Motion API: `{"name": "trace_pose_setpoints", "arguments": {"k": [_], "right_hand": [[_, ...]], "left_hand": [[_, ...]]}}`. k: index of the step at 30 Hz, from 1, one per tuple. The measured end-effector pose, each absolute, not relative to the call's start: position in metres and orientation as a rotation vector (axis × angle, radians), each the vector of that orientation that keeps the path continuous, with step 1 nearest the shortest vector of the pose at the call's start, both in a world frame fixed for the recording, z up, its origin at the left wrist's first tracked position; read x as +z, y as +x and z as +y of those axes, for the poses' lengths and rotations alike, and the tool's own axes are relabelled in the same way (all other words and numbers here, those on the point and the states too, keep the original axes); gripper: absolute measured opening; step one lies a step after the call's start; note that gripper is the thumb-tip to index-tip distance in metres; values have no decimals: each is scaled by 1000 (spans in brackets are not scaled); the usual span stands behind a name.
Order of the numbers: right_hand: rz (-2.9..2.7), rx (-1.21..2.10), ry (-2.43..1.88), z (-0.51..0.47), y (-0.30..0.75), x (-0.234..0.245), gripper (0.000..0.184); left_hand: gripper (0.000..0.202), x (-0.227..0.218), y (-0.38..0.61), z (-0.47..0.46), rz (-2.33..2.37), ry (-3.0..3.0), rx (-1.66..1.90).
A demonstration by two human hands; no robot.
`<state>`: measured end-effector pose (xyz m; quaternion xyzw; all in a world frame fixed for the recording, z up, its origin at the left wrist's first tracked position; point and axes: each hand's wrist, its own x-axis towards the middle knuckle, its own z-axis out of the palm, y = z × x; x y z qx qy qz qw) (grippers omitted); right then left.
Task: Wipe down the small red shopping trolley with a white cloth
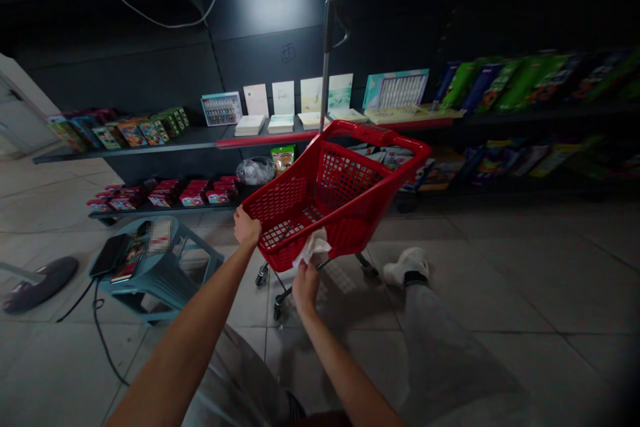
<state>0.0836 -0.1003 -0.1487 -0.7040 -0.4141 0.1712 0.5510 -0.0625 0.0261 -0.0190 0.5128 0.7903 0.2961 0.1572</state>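
Note:
A small red plastic shopping cart (345,193) on wheels stands tilted on the tiled floor in front of me. My left hand (247,225) is closed on the near left corner of its rim. My right hand (305,283) is closed on a crumpled white cloth (313,245) and presses it against the cart's near outer wall, low down. The basket looks empty inside. My legs in light trousers stretch out below, with a white shoe (407,265) to the right of the cart.
A teal plastic stool (165,267) at left carries a phone and a booklet. A fan base (43,283) and cable lie beyond it. Dark shelves (165,141) with boxed goods and cards run along the back. A metal pole (327,33) rises behind the cart.

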Motion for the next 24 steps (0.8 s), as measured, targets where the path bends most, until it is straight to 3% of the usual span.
{"name": "trace_pose_setpoints", "arguments": {"k": [6, 16, 21, 24], "right_hand": [[-960, 448, -1478, -122, 6, -126, 47], [-1587, 284, -1318, -160, 3, -184, 65], [-1388, 520, -1378, -160, 51, -140, 45], [-1087, 532, -1418, -144, 93, -87, 46]], "left_hand": [[59, -19, -59, 27, 2283, 1499, 796], [59, -19, -66, 26, 2274, 1496, 816], [57, -21, -68, 26, 2295, 1494, 828], [59, -23, -67, 29, 2290, 1492, 838]]}}
